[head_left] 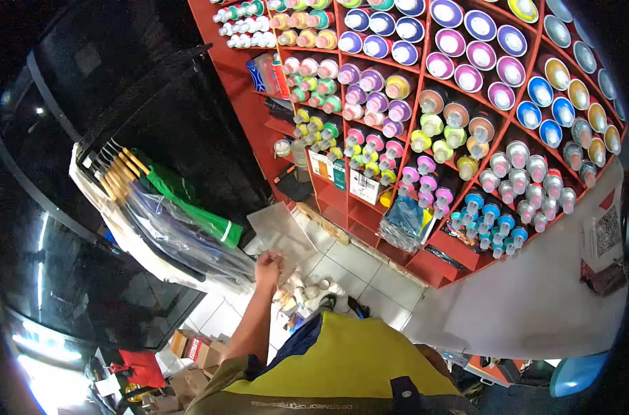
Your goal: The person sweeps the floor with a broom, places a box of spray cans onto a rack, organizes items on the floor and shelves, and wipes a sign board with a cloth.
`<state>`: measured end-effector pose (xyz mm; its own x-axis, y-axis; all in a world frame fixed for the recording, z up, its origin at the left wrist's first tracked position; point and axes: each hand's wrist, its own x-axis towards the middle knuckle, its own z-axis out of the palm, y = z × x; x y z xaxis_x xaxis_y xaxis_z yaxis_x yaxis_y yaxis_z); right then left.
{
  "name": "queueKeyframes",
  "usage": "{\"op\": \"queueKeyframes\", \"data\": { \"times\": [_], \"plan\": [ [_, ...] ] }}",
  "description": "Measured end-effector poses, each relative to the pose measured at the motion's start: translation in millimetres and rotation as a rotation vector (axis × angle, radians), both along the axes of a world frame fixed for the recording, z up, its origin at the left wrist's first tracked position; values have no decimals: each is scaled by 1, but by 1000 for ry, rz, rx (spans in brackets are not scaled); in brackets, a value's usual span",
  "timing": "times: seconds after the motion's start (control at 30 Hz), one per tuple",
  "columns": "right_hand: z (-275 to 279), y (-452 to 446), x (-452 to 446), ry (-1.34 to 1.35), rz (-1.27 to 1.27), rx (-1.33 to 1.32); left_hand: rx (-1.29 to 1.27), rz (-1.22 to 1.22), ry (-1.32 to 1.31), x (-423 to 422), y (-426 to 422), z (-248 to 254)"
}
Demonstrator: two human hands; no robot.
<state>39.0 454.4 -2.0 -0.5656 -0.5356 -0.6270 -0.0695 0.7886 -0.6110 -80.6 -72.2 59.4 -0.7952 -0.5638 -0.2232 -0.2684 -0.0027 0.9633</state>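
My left hand [268,268] is stretched forward with its fingers closed at the lower edge of a translucent flat sheet [281,232], which looks like clear plastic. The sheet hangs above the tiled floor, in front of the red shelf's foot. Just left of the hand, clothes in clear plastic covers [190,228] hang from wooden hangers [124,169]. Below the hand, a pile of small pale items [304,294] lies on the floor. My right hand is not in view; only a bit of arm shows beside the yellow shirt [356,356].
Red shelving [435,273] full of spray cans [466,52] in many colours rises ahead and to the right. Plastic-wrapped packs [404,225] sit low on it. Cardboard boxes [197,349] and a red bag [143,368] lie at lower left. White floor tiles [345,266] show between.
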Motion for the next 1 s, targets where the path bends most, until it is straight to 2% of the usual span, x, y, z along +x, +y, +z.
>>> {"op": "queueKeyframes", "data": {
  "times": [0.07,0.17,0.27,0.3,0.4,0.43,0.5,0.63,0.7,0.73,0.8,0.83,0.93,1.0],
  "plan": [
    [-28,18,10,-102,-114,31,-36,20,64,-19,-12,-3],
    [-21,17,-13,-174,-243,48,-96,68,233,-88,-53,-16],
    [-2,0,-49,-204,-342,69,157,93,216,-125,-79,-27],
    [5,-11,-65,-221,-376,77,164,99,231,-138,-84,-19],
    [26,-50,-121,-234,-447,106,454,231,419,-160,-97,42],
    [31,-59,-136,-238,-467,114,460,243,437,-166,-99,62],
    [40,-81,-166,-245,-487,119,547,96,569,-183,-111,106],
    [52,-122,-212,-266,-513,139,717,58,622,-243,-161,191],
    [55,-134,-222,-273,-521,140,401,36,755,-265,-161,221],
    [56,-138,-227,-278,-526,142,405,34,756,-281,-171,225],
    [56,-143,-230,-293,-539,145,-36,72,626,-306,-192,225],
    [56,-143,-230,-300,-546,147,-32,67,620,-313,-199,228],
    [56,-146,-230,-318,-553,147,502,-140,631,-333,-224,240],
    [56,-147,-230,-329,-562,149,533,-165,617,-355,-239,240]
  ]
}}
